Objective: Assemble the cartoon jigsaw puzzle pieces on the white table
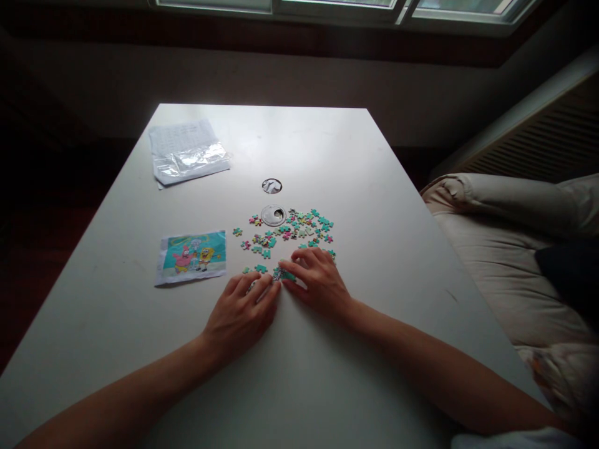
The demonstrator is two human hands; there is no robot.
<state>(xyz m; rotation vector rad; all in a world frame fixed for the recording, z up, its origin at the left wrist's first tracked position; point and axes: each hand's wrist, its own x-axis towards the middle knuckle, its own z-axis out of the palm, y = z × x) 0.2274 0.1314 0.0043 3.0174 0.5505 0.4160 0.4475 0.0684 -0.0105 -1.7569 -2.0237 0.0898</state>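
Both of my hands rest on a white table (374, 249) just below a scatter of small jigsaw pieces (299, 227). My left hand (241, 315) lies palm down with its fingers together, the fingertips pressing on a few joined pieces (282, 274). My right hand (316, 280) is curled, its fingertips pinching the same small cluster from the right. A teal loose piece (261, 269) lies just above my left fingers. To the left lies a cartoon reference picture (191, 256).
A round metal tin (273, 215) and its lid (272, 186) lie above the pieces. A printed sheet with a clear plastic bag (187, 153) sits at the far left. A cushioned seat (510, 262) stands right of the table, a window behind.
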